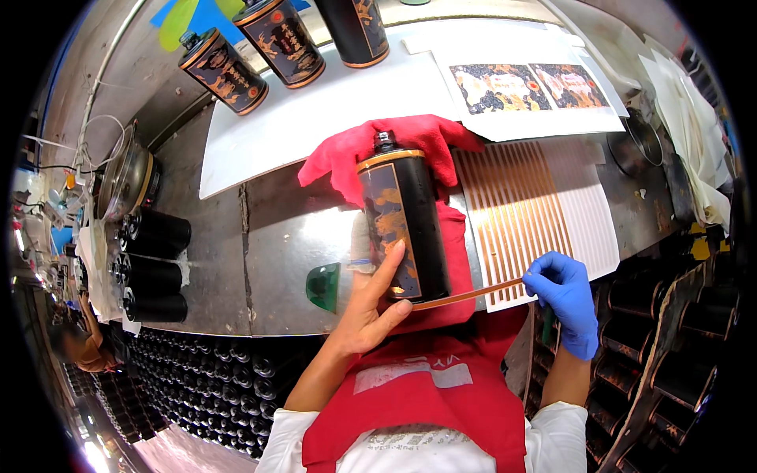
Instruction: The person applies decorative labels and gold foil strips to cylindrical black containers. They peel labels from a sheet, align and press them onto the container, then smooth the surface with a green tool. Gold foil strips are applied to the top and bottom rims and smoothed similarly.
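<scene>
A black bottle (430, 229) with a gold-and-dark label lies on a red cloth (339, 158), its neck pointing away from me. A gold band circles its shoulder. My bare left hand (367, 315) holds the bottle near its base, index finger on the label and thumb at the lower edge. From that thumb a narrow copper-coloured strip (477, 294) stretches to the right. My blue-gloved right hand (564, 296) pinches its far end, keeping it taut. Beside the bottle lies a sheet of copper strips (512, 205), its right part bare white backing.
Several labelled bottles (292, 47) stand on white board at the back, near printed label sheets (501, 88). A green scraper (322, 287) lies left of my left hand. Black bottles (158, 272) lie at the table's left; many more (213, 378) fill the lower left. Racks (654, 347) hold bottles at right.
</scene>
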`<state>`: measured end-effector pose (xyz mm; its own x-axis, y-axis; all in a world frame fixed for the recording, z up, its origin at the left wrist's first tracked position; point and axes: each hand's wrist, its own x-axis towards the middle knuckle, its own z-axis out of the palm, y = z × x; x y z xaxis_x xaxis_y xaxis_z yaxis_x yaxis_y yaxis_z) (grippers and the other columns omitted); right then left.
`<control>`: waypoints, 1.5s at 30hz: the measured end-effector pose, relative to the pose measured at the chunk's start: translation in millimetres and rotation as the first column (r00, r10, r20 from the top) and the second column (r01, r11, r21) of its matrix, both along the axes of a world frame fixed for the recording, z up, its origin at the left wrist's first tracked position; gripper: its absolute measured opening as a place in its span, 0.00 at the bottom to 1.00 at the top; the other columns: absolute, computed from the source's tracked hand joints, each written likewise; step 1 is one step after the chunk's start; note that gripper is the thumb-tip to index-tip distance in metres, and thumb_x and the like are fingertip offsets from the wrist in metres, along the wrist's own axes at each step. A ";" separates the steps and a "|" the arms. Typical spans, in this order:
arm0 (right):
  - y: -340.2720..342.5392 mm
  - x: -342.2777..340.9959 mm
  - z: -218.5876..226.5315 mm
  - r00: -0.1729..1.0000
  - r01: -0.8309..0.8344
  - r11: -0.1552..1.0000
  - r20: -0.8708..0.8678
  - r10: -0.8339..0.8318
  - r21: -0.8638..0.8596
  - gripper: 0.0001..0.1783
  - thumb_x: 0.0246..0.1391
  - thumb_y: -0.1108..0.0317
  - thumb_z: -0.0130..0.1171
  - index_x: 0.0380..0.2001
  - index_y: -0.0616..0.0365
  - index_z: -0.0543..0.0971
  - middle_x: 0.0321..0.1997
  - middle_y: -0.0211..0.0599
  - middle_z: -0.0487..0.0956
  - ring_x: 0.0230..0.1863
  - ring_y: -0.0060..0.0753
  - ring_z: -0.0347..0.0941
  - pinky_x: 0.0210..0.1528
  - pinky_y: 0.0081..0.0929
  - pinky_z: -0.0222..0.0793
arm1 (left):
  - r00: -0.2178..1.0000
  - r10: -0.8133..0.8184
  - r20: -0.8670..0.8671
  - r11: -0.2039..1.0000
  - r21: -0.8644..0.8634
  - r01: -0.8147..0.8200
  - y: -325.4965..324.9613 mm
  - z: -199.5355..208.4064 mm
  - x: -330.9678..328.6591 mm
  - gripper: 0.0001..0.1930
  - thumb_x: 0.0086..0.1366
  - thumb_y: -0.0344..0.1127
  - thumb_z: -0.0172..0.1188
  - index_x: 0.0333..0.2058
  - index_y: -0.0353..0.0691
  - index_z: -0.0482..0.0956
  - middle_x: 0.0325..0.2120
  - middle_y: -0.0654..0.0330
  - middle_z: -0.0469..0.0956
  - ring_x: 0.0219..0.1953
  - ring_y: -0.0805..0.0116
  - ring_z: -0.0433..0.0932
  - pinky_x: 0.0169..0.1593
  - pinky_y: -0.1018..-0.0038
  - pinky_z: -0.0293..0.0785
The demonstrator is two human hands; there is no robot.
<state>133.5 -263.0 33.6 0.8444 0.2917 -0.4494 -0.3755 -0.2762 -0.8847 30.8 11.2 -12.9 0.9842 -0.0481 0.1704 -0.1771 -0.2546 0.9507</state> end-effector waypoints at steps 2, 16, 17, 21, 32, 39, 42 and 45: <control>1.0 0.0 -10.2 1.000 -0.002 1.000 0.010 0.002 -0.007 0.05 0.47 0.74 0.62 0.26 0.62 0.76 0.21 0.27 0.75 0.22 0.14 0.69 0.25 0.12 0.63 | 1.000 0.011 -0.004 1.000 -0.013 -0.011 -2.3 -1.0 0.1 0.37 0.55 0.35 0.54 0.64 0.38 0.52 0.65 0.43 0.33 0.68 0.50 0.33 0.66 0.61 0.30; 4.3 4.5 -38.7 0.998 -0.029 1.000 0.051 0.029 0.000 0.06 0.48 0.71 0.63 0.26 0.62 0.77 0.21 0.27 0.75 0.23 0.14 0.69 0.26 0.13 0.64 | 0.999 0.038 0.003 0.996 -0.085 -0.037 -7.0 -0.4 -0.7 0.39 0.55 0.38 0.60 0.63 0.38 0.53 0.64 0.44 0.43 0.68 0.51 0.38 0.65 0.62 0.36; 4.8 4.8 -39.2 0.998 -0.037 0.999 0.041 0.037 -0.004 0.06 0.48 0.70 0.63 0.26 0.62 0.77 0.21 0.27 0.75 0.23 0.14 0.69 0.26 0.13 0.65 | 0.999 0.046 0.012 0.991 -0.130 -0.044 -8.1 0.0 -0.8 0.39 0.55 0.40 0.61 0.63 0.38 0.54 0.64 0.43 0.47 0.68 0.49 0.37 0.66 0.60 0.34; 7.4 5.1 -45.9 0.998 -0.047 0.998 0.046 0.045 0.029 0.07 0.48 0.70 0.63 0.26 0.62 0.77 0.21 0.27 0.75 0.23 0.14 0.69 0.25 0.13 0.64 | 0.999 0.042 0.029 0.992 0.117 -0.045 -8.4 -0.7 0.7 0.49 0.48 0.48 0.69 0.63 0.34 0.51 0.65 0.45 0.37 0.66 0.51 0.43 0.65 0.65 0.41; 23.4 0.1 -67.0 0.993 -0.117 0.991 0.008 0.116 0.061 0.08 0.49 0.69 0.63 0.28 0.62 0.78 0.22 0.27 0.75 0.23 0.14 0.69 0.25 0.13 0.65 | 0.955 0.060 0.291 0.764 0.602 -0.232 -20.7 19.8 15.1 0.49 0.44 0.41 0.72 0.62 0.34 0.53 0.58 0.27 0.50 0.60 0.27 0.51 0.59 0.49 0.54; 56.3 -20.6 -35.7 0.984 -0.135 0.970 -0.091 0.155 0.200 0.08 0.50 0.69 0.63 0.29 0.63 0.78 0.24 0.26 0.75 0.26 0.13 0.70 0.29 0.13 0.66 | 0.982 0.158 0.100 0.878 0.440 -0.186 12.5 -11.2 -12.2 0.59 0.41 0.46 0.74 0.64 0.33 0.42 0.60 0.31 0.50 0.62 0.31 0.50 0.60 0.53 0.54; 55.6 -20.2 -32.7 0.986 -0.120 0.973 -0.089 0.140 0.198 0.08 0.50 0.69 0.63 0.30 0.63 0.78 0.25 0.27 0.75 0.26 0.13 0.70 0.29 0.13 0.67 | 0.965 0.165 0.205 0.822 0.511 -0.249 -4.7 14.9 -3.2 0.58 0.40 0.49 0.73 0.63 0.33 0.46 0.61 0.32 0.46 0.64 0.34 0.46 0.62 0.49 0.47; 55.0 -21.4 -37.2 0.987 -0.115 0.975 -0.090 0.134 0.188 0.08 0.49 0.69 0.63 0.30 0.63 0.78 0.25 0.27 0.76 0.26 0.14 0.70 0.30 0.13 0.67 | 0.963 0.014 0.268 0.661 0.720 -0.210 -18.4 25.3 8.6 0.55 0.40 0.51 0.74 0.62 0.35 0.52 0.62 0.31 0.40 0.66 0.37 0.41 0.63 0.47 0.42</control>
